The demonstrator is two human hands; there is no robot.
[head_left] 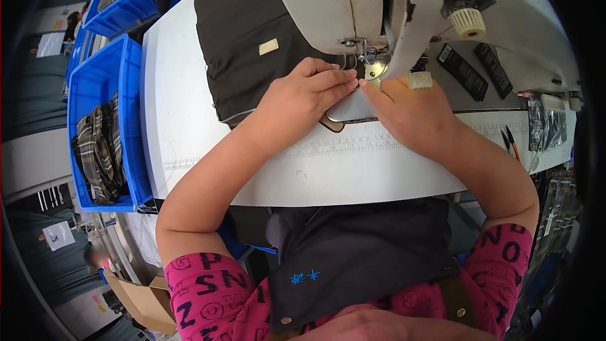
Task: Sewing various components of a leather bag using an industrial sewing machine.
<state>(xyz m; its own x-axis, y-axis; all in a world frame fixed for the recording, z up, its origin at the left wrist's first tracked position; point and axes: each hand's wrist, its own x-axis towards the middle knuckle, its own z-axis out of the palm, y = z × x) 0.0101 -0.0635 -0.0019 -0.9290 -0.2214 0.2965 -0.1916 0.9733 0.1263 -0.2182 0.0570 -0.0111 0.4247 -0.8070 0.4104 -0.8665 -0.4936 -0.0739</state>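
The step in hand appears to be guiding a dark fabric piece at the needle of a white sewing machine, probably to stitch along the zipper teeth visible there. The piece lies on the worktop, mostly to the left of the machine head, with its right edge at the needle area and a pale label facing up. The left hand rests on the fabric, fingers together and slightly bent, tips just beside the needle area; whether it pinches or merely presses cannot be told. The right hand is partly curled, thumb tip near the left fingertips (its other fingertips are hidden by the machine), so its hold cannot be confirmed. In the inspector's judgement, the next move calls for small, even feeding, the edge kept aligned and the zipper flat. The main risk is fingertips straying under the needle, or the layers slipping out of line.
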